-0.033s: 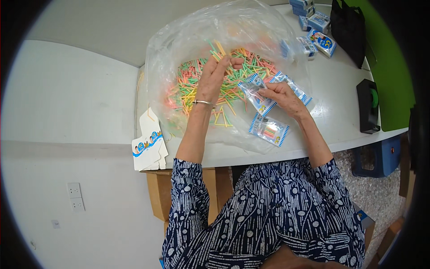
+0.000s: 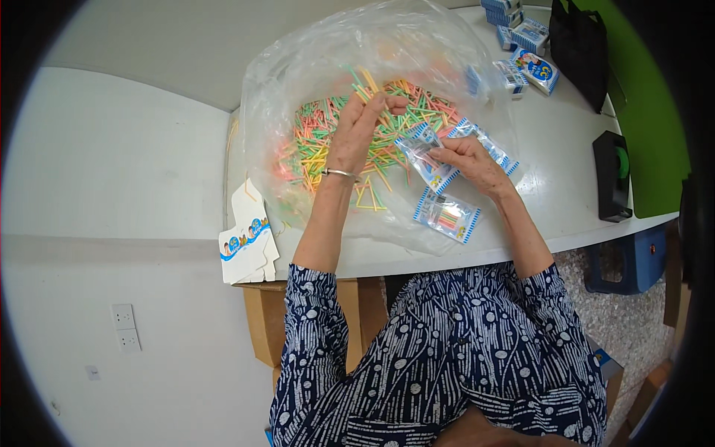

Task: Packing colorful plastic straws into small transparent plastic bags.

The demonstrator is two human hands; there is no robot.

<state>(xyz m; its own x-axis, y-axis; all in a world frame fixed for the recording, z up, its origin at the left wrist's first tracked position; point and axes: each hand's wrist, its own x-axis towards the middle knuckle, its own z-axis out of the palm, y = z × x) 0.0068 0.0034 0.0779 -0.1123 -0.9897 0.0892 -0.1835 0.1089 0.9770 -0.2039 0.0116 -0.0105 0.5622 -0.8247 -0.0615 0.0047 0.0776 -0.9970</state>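
While the left hand point(image 2: 357, 123) pinches a loose bundle of thin yellow, orange and green sticks point(image 2: 366, 86) between thumb and forefinger, its other fingers partly spread, the right hand point(image 2: 473, 160) has its thumb and fingers closed on a clear plastic packet with blue-striped ends point(image 2: 426, 153). The bundle stands tilted above a heap of matching pink, green and yellow sticks point(image 2: 320, 138) in a large, crinkled, translucent plastic bag point(image 2: 275, 82) on a white table point(image 2: 555, 175). A second striped packet point(image 2: 497, 155) lies by the right hand, partly covered by it; whether the fingers hold that one too, I cannot tell. A third packet with coloured sticks showing inside point(image 2: 447, 216) lies just below, nearer the person. Because the bundle is gripped at one narrow spot and its ends fan out, a loosened pinch could let sticks slip into the heap, and a harder squeeze might snap them. The bag's slack film could also snag a wrist or drag the nearby packets askew.
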